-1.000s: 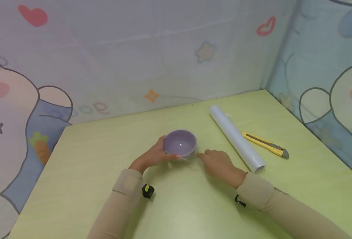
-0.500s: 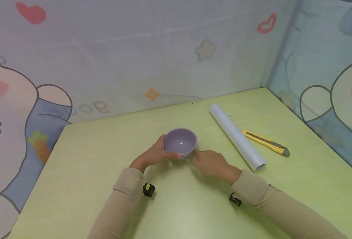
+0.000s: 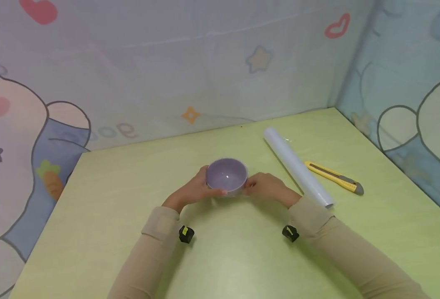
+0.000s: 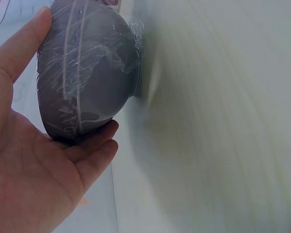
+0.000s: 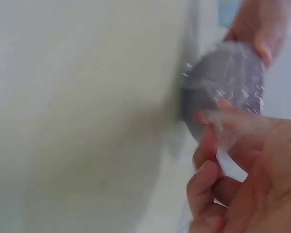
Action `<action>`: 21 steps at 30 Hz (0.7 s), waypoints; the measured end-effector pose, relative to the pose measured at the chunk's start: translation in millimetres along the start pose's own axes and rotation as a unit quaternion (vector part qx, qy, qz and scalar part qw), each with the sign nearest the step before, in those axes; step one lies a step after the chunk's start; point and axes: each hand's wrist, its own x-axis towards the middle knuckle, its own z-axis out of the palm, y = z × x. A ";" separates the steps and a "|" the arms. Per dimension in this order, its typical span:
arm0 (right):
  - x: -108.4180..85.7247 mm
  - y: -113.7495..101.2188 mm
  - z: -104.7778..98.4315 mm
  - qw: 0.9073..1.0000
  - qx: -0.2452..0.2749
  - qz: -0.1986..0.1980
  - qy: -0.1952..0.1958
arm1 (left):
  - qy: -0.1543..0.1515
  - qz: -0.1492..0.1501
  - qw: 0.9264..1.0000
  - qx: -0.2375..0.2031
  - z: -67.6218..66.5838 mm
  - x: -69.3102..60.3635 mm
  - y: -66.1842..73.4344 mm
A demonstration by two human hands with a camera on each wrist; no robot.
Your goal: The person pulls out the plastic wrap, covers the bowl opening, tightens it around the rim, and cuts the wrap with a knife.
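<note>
A purple bowl (image 3: 226, 176), covered on the outside in wrinkled clear plastic film (image 4: 99, 53), stands upright on the table. My left hand (image 3: 197, 187) grips its left side, thumb at the near rim and fingers round the far side. At the bowl's right side is my right hand (image 3: 266, 187). In the right wrist view, slightly blurred, its thumb and forefinger pinch a loose piece of the film (image 5: 223, 121) against the bowl's side. The other fingers of that hand are curled.
On the pale green table (image 3: 149, 166), a white roll (image 3: 298, 166) lies right of the bowl. A yellow utility knife (image 3: 333, 177) is beyond it, with a small clear scrap (image 3: 287, 140) near the roll's far end. A printed cloth (image 3: 149, 83) hangs behind.
My right hand has come in from the right to the bowl's side and moved slightly up along it. My left hand keeps its hold, and the bowl stays in place.
</note>
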 end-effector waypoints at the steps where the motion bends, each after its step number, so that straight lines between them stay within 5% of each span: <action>1: 1.3 0.9 -3.1 0.999 0.028 -0.001 -0.021 | -0.001 0.004 1.000 0.000 -0.1 0.2 0.4; 4: 2.5 4.3 -8.1 0.992 0.112 -0.003 -0.064 | -0.001 0.014 1.000 -0.002 0.0 -0.1 1.6; 8: 3.5 9.4 -4.8 0.978 0.193 0.032 -0.074 | -0.003 -0.010 1.000 -0.009 0.3 -3.4 2.2; 15: 2.8 2.2 1.1 0.994 0.101 0.050 0.006 | -0.006 0.007 1.000 -0.005 0.8 -4.2 2.5; 21: 0.9 -4.6 5.3 0.983 0.162 0.090 0.005 | -0.003 -0.002 1.000 -0.003 1.0 -3.8 2.2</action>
